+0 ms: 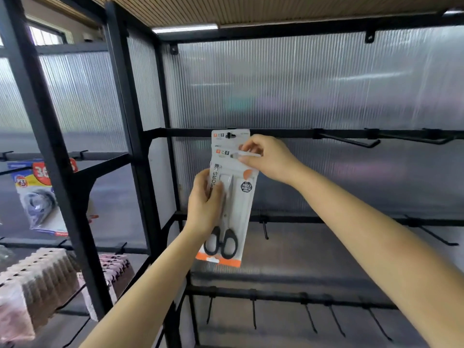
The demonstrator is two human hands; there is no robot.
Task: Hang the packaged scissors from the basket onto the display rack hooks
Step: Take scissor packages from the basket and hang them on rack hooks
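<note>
Two scissors packs (227,197), two hands (204,207)

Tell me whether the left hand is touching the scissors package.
Touching. The head view shows the left hand gripping the scissors package along its left edge, thumb across the front.

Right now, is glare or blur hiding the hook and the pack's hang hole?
Head view: the hook shows sharp through the hung pack; the held scissors pack is slightly soft at its top, where the right hand pinches it; the rack frame bows from wide-angle distortion.

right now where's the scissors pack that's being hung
In the head view it is centre frame: the front scissors pack is held by the left hand and right hand, just below the hook carrying another pack.
</note>
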